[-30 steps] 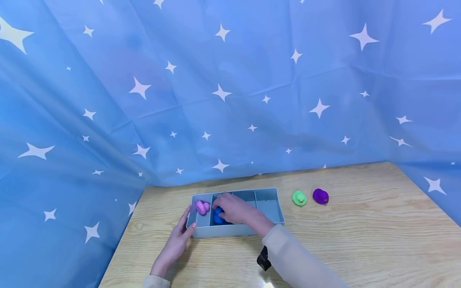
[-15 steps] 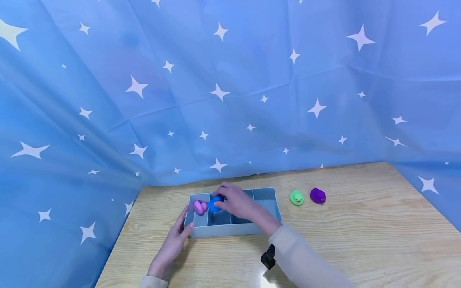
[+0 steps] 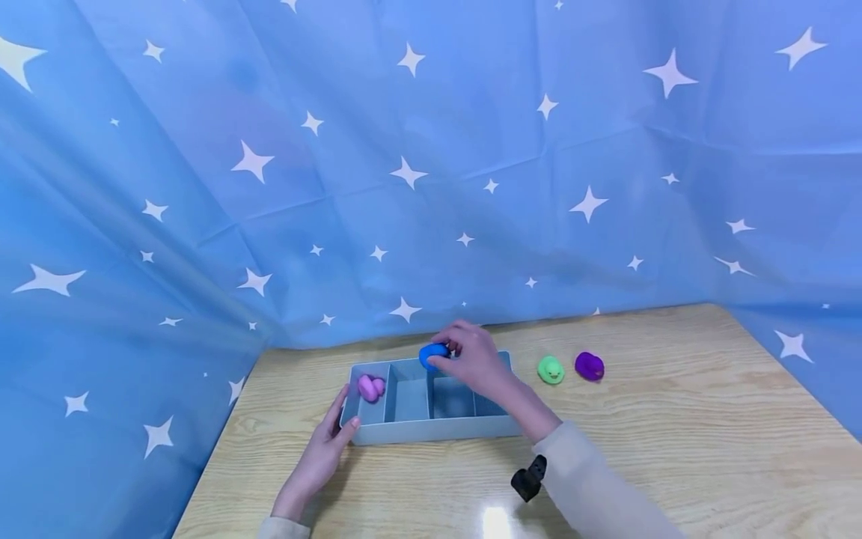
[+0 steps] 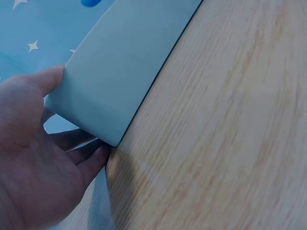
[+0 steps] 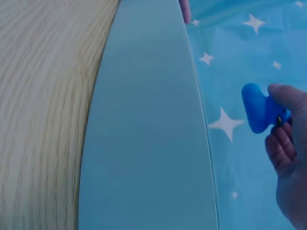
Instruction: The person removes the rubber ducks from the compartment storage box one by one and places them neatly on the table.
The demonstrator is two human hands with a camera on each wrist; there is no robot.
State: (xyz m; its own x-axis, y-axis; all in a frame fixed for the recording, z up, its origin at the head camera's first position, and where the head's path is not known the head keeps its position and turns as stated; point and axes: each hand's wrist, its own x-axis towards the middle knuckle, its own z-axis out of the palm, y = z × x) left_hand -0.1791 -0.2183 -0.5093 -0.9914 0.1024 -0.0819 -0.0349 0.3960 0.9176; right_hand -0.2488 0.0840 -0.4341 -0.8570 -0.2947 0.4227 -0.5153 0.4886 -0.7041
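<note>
Head view: right hand (image 3: 474, 358) pinches blue duck (image 3: 432, 353) above tray's (image 3: 431, 430) far rim; left hand (image 3: 322, 453), fingers straight, braces its left end.

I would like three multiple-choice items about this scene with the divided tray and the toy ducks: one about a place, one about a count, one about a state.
1. Where is the pink duck?
A. In the leftmost compartment of the tray
B. On the table beside the green duck
C. In the right hand

2. How many ducks lie on the table outside the tray?
A. None
B. Two
C. Four

3. What is the state of the blue duck?
A. Lying in a middle compartment
C. Lying on the table
B. Held in the right hand above the tray

Answers:
1. A, the pink duck sits in the tray's left end compartment, near the left hand.
2. B, the green duck and the purple duck lie to the right of the tray.
3. B, the right hand pinches the blue duck over the tray's far edge.
</note>
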